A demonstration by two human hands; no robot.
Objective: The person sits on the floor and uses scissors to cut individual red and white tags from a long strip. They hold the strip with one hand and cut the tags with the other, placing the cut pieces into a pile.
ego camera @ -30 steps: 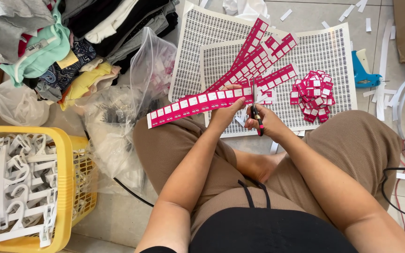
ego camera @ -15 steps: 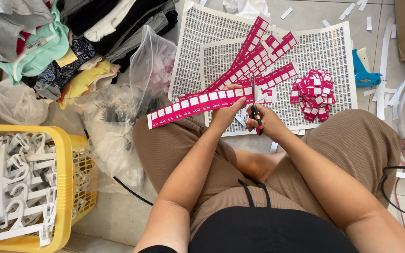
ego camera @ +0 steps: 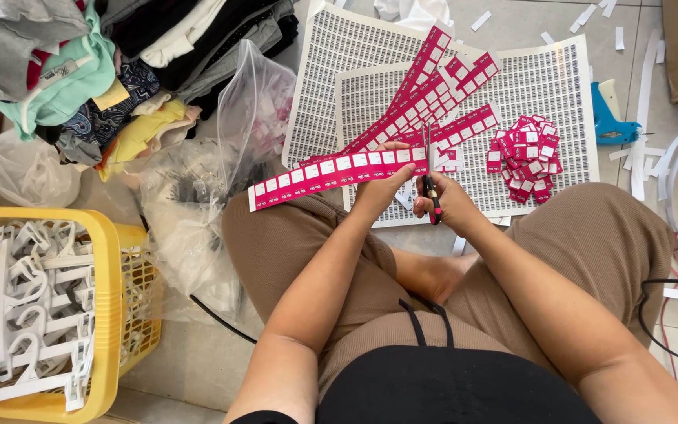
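My left hand (ego camera: 384,187) pinches the right end of a long pink strip of tags (ego camera: 331,171) that stretches out to the left above my knee. Just right of it, my right hand (ego camera: 450,202) grips small scissors (ego camera: 428,174) with red handles, blades pointing up at the strip's end. More pink tag strips (ego camera: 431,94) lie fanned across white printed label sheets (ego camera: 527,86) on the floor ahead. A heap of cut pink tags (ego camera: 527,157) sits on the sheets to the right.
A yellow basket (ego camera: 107,314) of white plastic hangers stands at lower left. Clear plastic bags (ego camera: 213,173) and a pile of folded clothes (ego camera: 96,71) lie at upper left. A blue tagging gun (ego camera: 610,118), paper scraps and cables (ego camera: 668,330) lie to the right.
The scissors' blades now reach up across the strip's right end; both hands stay where they were.
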